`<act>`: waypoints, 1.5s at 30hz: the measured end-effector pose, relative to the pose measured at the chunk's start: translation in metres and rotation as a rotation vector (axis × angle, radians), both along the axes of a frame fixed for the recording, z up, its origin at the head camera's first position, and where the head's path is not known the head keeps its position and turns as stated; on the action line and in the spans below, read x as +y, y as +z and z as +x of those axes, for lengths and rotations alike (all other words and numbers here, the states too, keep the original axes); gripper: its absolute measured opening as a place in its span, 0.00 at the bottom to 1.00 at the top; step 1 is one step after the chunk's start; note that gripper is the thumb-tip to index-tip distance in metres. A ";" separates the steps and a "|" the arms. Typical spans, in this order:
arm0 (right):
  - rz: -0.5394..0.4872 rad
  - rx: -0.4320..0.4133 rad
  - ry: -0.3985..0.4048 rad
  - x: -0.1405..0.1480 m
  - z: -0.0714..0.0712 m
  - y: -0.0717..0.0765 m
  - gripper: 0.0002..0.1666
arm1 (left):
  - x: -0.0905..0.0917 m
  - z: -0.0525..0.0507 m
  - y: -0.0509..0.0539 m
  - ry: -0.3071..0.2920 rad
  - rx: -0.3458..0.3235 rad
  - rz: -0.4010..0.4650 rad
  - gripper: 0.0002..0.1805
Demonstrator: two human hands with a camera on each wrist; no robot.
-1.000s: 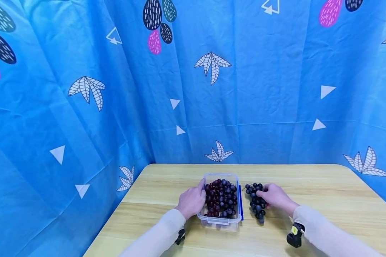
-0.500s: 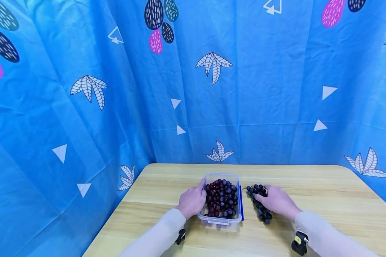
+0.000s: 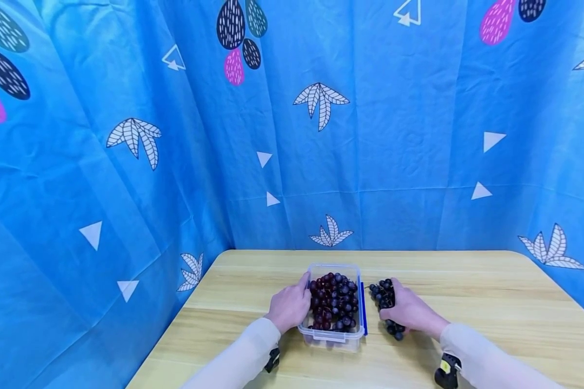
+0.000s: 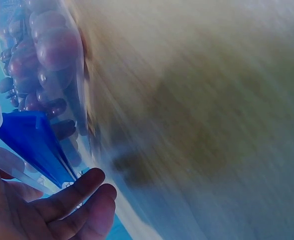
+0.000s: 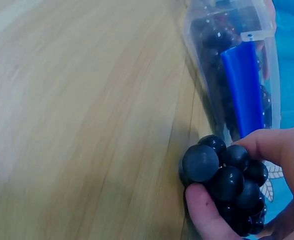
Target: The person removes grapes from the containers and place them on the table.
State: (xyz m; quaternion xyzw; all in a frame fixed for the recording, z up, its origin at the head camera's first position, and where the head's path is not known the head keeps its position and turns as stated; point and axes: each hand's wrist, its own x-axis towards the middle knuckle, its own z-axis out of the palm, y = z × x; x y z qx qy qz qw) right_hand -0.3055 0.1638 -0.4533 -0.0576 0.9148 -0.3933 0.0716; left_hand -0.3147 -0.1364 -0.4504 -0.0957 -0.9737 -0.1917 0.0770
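Note:
A clear plastic container (image 3: 334, 339) with blue side latches holds red and dark grapes (image 3: 334, 302). My left hand (image 3: 290, 305) rests against its left side, index finger along the rim. In the left wrist view, the fingers (image 4: 79, 200) lie fairly straight beside a swung-out blue latch (image 4: 37, 145); the thumb's contact is unclear. To the container's right, my right hand (image 3: 411, 309) grips a bunch of black grapes (image 3: 382, 294) low over the table. The right wrist view shows thumb and fingers around the bunch (image 5: 226, 182), its far part hidden by the hand.
A light wooden table (image 3: 491, 302) carries everything. Blue patterned cloth (image 3: 404, 135) hangs behind it and along its left side. Another blue latch (image 3: 363, 308) sticks out on the container's right side, close to the grape bunch.
My right hand has shifted slightly left and closed further around the black grapes, covering more of the bunch's middle. The left hand and the container have stayed in place.

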 end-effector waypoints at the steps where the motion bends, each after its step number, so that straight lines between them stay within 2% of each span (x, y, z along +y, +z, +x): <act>1: -0.010 -0.007 0.000 -0.001 0.000 0.000 0.67 | 0.000 0.000 -0.001 0.002 0.004 -0.003 0.30; 9: -0.048 -0.020 0.019 -0.009 0.001 -0.002 0.63 | -0.001 -0.002 -0.004 0.004 -0.001 -0.003 0.30; 11: -0.009 -0.012 0.020 -0.008 0.003 0.000 0.63 | -0.001 -0.002 -0.004 0.003 -0.009 0.004 0.30; 18: 0.266 0.087 0.039 -0.004 0.006 0.012 0.57 | -0.001 -0.002 -0.004 0.001 -0.004 -0.006 0.30; 23: 0.294 0.188 0.050 0.001 0.002 0.013 0.43 | -0.001 -0.003 -0.005 -0.003 0.003 -0.013 0.30; 27: 0.295 0.219 0.037 0.003 -0.002 0.010 0.37 | -0.001 -0.004 -0.006 -0.002 0.000 -0.014 0.30; 31: 0.286 0.201 0.024 0.005 -0.003 0.005 0.38 | -0.002 -0.004 -0.006 0.004 0.011 -0.021 0.29; 38: 0.266 0.182 0.010 0.005 -0.004 -0.002 0.47 | -0.001 -0.003 -0.006 0.002 0.008 -0.008 0.30; 45: 0.277 0.195 0.014 0.006 -0.006 -0.005 0.47 | -0.001 -0.004 -0.006 0.005 0.023 -0.027 0.29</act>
